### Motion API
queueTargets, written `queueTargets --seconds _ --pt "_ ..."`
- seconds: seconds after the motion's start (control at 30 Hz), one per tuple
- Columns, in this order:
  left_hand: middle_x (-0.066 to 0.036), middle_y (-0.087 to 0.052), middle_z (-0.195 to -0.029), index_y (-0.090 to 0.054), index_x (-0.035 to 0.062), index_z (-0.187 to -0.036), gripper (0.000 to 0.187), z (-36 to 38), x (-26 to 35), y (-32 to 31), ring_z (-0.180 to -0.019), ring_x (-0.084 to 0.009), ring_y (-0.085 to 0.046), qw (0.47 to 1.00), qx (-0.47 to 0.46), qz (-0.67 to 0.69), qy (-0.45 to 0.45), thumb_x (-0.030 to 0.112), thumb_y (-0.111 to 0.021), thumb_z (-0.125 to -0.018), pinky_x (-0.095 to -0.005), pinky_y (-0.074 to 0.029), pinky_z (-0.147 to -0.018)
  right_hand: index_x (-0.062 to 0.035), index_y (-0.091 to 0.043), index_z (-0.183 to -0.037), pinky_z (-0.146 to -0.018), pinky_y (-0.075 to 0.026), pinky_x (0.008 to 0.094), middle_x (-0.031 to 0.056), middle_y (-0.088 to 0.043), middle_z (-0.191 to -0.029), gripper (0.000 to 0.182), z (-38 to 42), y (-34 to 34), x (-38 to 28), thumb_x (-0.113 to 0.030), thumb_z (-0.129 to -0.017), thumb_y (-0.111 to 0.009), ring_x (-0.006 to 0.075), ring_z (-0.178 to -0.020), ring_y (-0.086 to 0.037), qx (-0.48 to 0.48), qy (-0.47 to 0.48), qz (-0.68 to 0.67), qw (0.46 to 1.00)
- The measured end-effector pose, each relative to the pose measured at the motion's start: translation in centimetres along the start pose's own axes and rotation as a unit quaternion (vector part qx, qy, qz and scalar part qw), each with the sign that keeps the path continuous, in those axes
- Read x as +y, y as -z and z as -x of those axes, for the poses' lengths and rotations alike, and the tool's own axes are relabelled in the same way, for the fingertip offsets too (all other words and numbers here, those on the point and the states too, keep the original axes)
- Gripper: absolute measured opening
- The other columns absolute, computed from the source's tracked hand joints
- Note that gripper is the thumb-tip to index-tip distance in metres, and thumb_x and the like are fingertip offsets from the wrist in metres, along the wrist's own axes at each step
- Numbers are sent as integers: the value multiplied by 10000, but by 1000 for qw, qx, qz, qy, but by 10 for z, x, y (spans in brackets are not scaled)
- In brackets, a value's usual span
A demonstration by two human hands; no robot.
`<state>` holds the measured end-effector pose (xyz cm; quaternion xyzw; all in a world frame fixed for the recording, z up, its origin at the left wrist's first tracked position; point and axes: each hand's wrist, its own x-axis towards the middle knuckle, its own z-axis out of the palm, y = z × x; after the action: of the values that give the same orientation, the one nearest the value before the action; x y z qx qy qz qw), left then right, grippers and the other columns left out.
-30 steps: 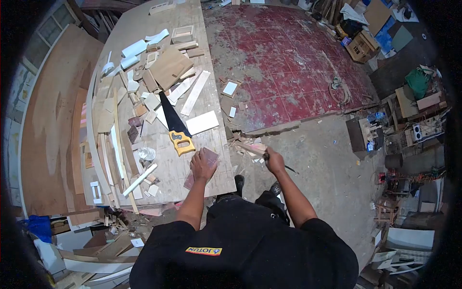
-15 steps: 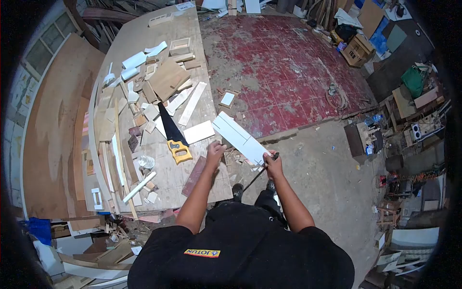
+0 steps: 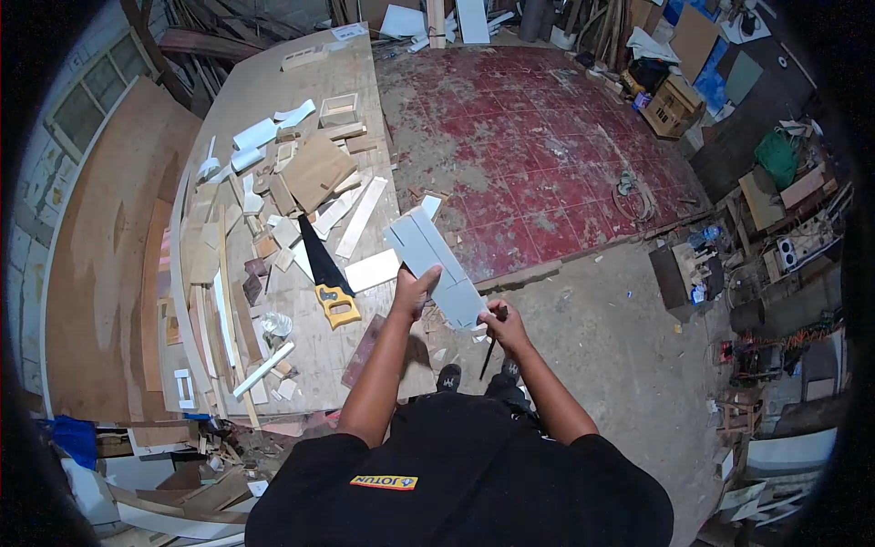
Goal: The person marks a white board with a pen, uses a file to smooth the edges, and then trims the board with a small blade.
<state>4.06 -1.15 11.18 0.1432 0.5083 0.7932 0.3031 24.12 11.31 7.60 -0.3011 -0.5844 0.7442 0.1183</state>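
A white rectangular board [image 3: 436, 260] marked with dark lines is tilted in front of me, beside the table's right edge. My left hand [image 3: 416, 290] grips its left long edge, thumb on top and fingers hidden beneath. At the near corner, my right hand [image 3: 507, 328] is closed on the board. A thin dark stick [image 3: 488, 358] also sticks out below that hand; its exact kind is unclear. On the table to the left lies a handsaw [image 3: 333, 294] with a yellow handle and black blade, near a small white board [image 3: 373, 271].
Wood offcuts, strips and a square wooden panel [image 3: 316, 171] crowd the table [image 3: 273, 82]. A reddish-brown piece [image 3: 363, 351] lies at its near right. Red tiled floor [image 3: 538, 164] spreads ahead. Along the right wall stand a cardboard box [image 3: 673, 107] and clutter.
My left hand, empty beside the board before, now holds its left edge. The board has turned steeper and come nearer to me; its top face looks greyer.
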Motion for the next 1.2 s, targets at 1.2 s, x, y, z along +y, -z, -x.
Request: queueTargets --seconds 1.2 --pt "-6 -539 -1119 -603 234 -1107 394 43 26 24 -1098 -206 -486 562 77 -635 -525 127 -715 -744 -444 -228 -948 -5 -505 -1266 -893 -493 307 91 -606 -1144 483 13 -44 -73 33 -813 -668 171 -1054 -599 -173 85 3 981"
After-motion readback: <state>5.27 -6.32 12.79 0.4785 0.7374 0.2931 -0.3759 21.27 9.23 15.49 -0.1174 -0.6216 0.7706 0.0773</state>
